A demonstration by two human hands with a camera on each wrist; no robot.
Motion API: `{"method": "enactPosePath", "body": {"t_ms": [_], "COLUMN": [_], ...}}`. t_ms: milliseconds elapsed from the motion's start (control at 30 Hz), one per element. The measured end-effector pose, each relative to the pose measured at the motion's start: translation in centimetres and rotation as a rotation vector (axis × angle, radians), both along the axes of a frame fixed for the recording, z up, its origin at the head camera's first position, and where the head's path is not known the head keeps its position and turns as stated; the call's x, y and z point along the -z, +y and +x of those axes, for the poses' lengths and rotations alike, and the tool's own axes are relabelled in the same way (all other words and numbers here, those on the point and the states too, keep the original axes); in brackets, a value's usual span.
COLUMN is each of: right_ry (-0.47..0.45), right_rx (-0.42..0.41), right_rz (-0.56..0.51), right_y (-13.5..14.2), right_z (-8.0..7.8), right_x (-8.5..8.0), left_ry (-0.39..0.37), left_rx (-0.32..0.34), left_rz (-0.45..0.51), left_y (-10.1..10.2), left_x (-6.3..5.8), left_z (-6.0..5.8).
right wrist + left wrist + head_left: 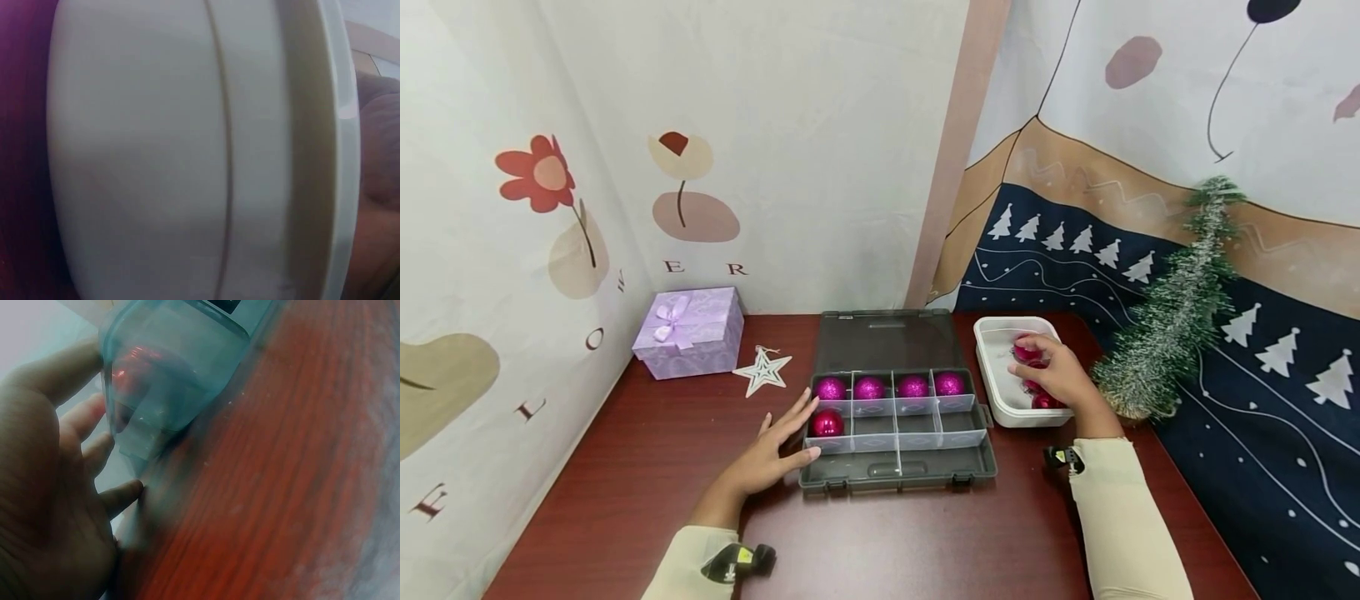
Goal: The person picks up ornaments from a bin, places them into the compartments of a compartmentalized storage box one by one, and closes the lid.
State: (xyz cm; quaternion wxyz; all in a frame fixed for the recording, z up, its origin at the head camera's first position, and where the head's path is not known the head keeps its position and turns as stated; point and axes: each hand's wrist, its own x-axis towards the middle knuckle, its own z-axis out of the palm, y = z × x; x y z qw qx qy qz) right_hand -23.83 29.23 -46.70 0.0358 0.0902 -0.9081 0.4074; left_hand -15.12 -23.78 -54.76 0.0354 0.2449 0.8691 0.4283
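A grey plastic compartment case (898,485) lies on the table with its lid (891,342) folded back. Glittery magenta Christmas balls (869,388) fill its back row of compartments, and one shiny magenta ball (828,423) sits in the left compartment of the middle row. My left hand (767,458) rests with spread fingers against the case's left side; the left wrist view shows those fingertips (128,490) at its wall. Inside a white tub (992,367), my right hand (1060,371) pinches a shiny red ball (1025,350) between fingers and thumb. More red balls (1043,401) lie beneath that hand.
Left of the case lie a white star ornament (763,371) and a lilac gift box (691,333) with a bow. A small frosted Christmas tree (1176,325) stands right of the tub, close to my right forearm. Printed cloth walls (820,167) border the table.
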Motion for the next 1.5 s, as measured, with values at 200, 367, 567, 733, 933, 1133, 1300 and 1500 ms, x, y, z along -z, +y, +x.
{"method": "enactPosePath", "body": {"t_ms": [200, 367, 567, 733, 933, 1133, 1300, 1500], "right_ry": [-0.027, -0.018, -0.024, -0.026, -0.072, -0.122, -0.134, -0.154], "right_rx": [0.011, 0.009, -0.004, -0.031, -0.058, -0.095, -0.113, -0.127], "right_rz": [0.069, 0.094, 0.102, 0.135, 0.145, 0.149, 0.163, 0.186], "right_y": [0.12, 0.01, -0.15, -0.19, 0.07, 0.43, 0.53, 0.60], "right_z": [-0.24, -0.25, -0.35, -0.35, -0.19, -0.33, -0.55, -0.77], "right_x": [0.19, 0.13, 0.38, 0.36, -0.16, -0.06, 0.12, 0.37], "left_ry": [0.004, 0.004, 0.007, -0.003, -0.003, 0.006, 0.002, -0.003], "left_rx": [-0.002, 0.001, 0.004, -0.001, -0.001, -0.001, -0.003, -0.003], "left_rz": [0.001, -0.003, 0.001, -0.010, -0.009, -0.005, -0.012, -0.004], "left_y": [0.00, -0.02, -0.08, -0.12, -0.10, -0.05, -0.03, 0.00], "left_x": [-0.04, -0.08, -0.08, -0.10, -0.14, -0.20, -0.27, -0.31], "left_z": [-0.07, -0.10, -0.14, -0.07, -0.07, -0.18, -0.08, 0.04]}}
